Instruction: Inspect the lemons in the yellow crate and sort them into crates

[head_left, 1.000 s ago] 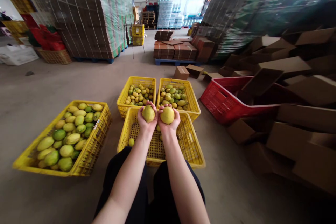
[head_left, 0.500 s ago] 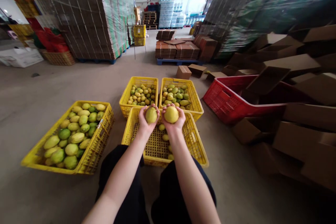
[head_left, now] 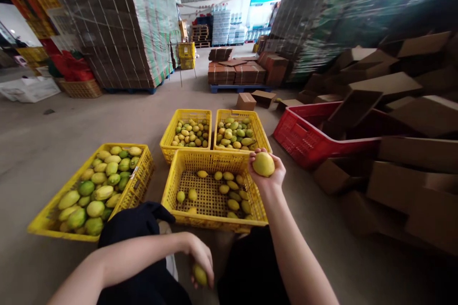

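Observation:
My right hand (head_left: 269, 171) holds a round yellow fruit (head_left: 264, 164) in its palm, above the right rim of the near yellow crate (head_left: 211, 221). Low between my knees, my left hand (head_left: 202, 259) points down with its fingers around a greenish-yellow fruit (head_left: 199, 274). Inside the near crate several yellow fruits (head_left: 233, 205) lie mostly on the right, and a few on the left. Two yellow crates behind it, one at the left (head_left: 162, 145) and one at the right (head_left: 268, 140), hold many smaller-looking fruits.
A yellow crate (head_left: 141, 190) heaped with green and yellow fruits stands at the left. At the right are a red crate (head_left: 296, 136) and piled cardboard boxes (head_left: 400, 186). Bundled cardboard (head_left: 246, 74) lies on a blue pallet farther back.
My hands have moved apart, each with its fruit. The left one has come down and back between my knees; the right one has shifted right. More of the near crate's inside shows.

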`<state>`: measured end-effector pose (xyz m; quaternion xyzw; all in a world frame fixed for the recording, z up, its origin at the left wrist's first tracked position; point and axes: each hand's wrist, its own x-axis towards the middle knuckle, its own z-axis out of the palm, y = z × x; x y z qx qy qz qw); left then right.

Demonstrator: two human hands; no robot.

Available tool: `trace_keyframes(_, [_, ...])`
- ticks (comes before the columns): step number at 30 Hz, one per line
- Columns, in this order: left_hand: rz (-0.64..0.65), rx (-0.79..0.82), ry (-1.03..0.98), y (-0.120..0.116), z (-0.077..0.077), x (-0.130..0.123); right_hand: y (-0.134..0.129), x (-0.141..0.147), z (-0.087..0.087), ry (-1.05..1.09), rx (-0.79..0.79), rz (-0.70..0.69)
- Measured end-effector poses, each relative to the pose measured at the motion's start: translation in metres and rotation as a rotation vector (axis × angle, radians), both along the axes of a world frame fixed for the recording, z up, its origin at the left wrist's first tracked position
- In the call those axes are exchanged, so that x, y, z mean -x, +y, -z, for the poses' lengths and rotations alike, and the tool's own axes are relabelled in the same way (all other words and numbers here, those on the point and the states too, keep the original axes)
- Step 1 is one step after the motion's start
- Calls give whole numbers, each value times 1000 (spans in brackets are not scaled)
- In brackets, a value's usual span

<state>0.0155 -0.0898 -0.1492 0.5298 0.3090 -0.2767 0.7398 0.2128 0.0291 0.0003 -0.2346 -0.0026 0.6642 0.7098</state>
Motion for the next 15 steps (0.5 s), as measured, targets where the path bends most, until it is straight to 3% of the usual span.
trace_keyframes(1, [-62, 16, -71, 9, -9, 3, -1, -1, -1, -2, -6, -2])
trace_keyframes(2, [-237, 6, -155, 25, -22, 8, -2, -3, -1, -4, -13, -3])
trace_keyframes(4, [-866, -98, -318, 68, -58, 24, -3, -4, -2, -9, -25, -6])
trace_keyframes(6, [-1181, -202, -418, 112, -93, 48, -4, -4, -1, -18, -24, -13])
trace_keyframes(8, [-1753, -368, -467, 143, -117, 73, -4, -3, 0, -24, 0, -23])
trace_keyframes(9, [-1911, -414, -452, 150, -123, 84, -3, -3, 0, -25, 16, -31])
trace_keyframes(11, [-1957, -418, -435, 151, -127, 100, -2, -2, 3, -36, 41, -56])
trace_keyframes(15, [-1750, -395, -390, 130, -121, 101, -2, 2, 10, -96, 122, -104])
